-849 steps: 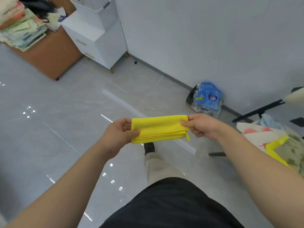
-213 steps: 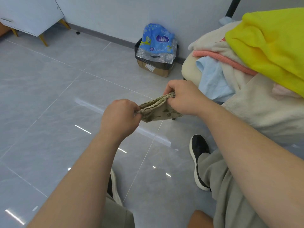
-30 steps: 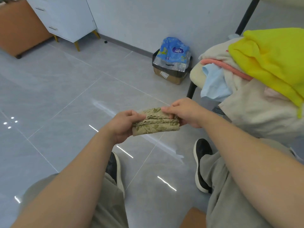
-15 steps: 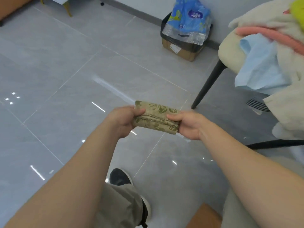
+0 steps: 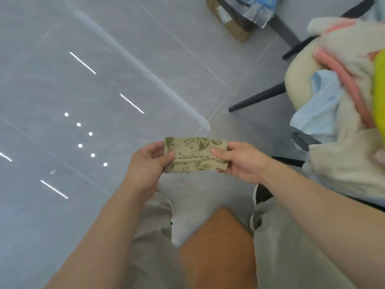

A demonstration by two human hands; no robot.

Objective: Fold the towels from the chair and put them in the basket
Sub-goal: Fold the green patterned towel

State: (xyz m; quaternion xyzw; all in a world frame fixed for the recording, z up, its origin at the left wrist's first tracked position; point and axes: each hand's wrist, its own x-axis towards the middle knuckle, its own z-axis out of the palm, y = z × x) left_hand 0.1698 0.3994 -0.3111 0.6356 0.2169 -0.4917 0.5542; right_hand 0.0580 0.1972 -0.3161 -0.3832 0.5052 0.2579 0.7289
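Held in mid-air just left of the chair point(image 5: 298, 80), over the grey tiled floor point(image 5: 104, 80): a small folded olive towel point(image 5: 196, 154) with leaf print, a stitched hem running across its middle. Pinched at the end farther from the chair by the left grip point(image 5: 146, 163), thumb on top, fingers curled behind. Pinched at the chair-side end by the right grip point(image 5: 241, 161), thumb likewise on top. Heaped on the chair: light blue towel point(image 5: 318, 107), cream towel point(image 5: 350, 163), yellow towel point(image 5: 379, 90) at the frame edge. Beyond the chair, a cardboard box point(image 5: 233, 28).
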